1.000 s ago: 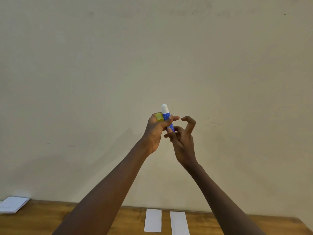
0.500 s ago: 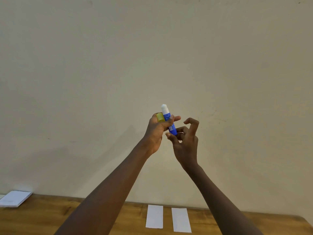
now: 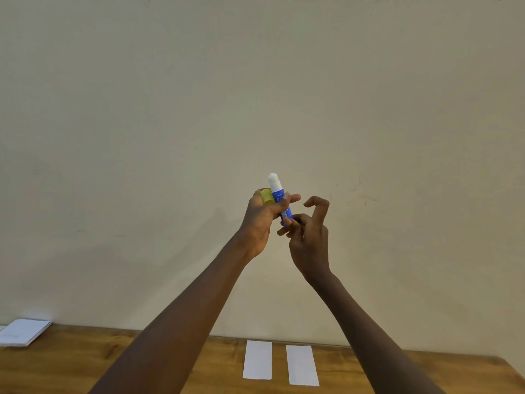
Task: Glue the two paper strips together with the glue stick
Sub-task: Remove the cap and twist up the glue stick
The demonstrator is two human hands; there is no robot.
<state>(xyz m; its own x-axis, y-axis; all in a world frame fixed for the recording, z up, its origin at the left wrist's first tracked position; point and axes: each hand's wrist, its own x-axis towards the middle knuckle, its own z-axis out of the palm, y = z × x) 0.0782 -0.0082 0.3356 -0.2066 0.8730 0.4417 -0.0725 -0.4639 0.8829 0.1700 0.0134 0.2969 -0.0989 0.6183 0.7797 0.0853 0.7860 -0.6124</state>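
I hold a blue glue stick (image 3: 279,194) upright in front of the wall, its white glue tip bare at the top. My left hand (image 3: 260,223) grips its body and also holds the yellow cap (image 3: 266,195) beside it. My right hand (image 3: 308,237) pinches the bottom end of the stick with thumb and fingers, index finger curled above. Two white paper strips lie side by side on the wooden table (image 3: 71,365) far below: the left strip (image 3: 257,360) and the right strip (image 3: 302,365), a narrow gap between them.
A small white pad of paper (image 3: 24,332) lies at the table's far left edge against the plain beige wall (image 3: 255,81). The table's right corner shows at the lower right.
The right hand's fingers have shifted on the stick's bottom end. The view has tilted down slightly, showing more of the table and strips. The left hand's hold is unchanged.
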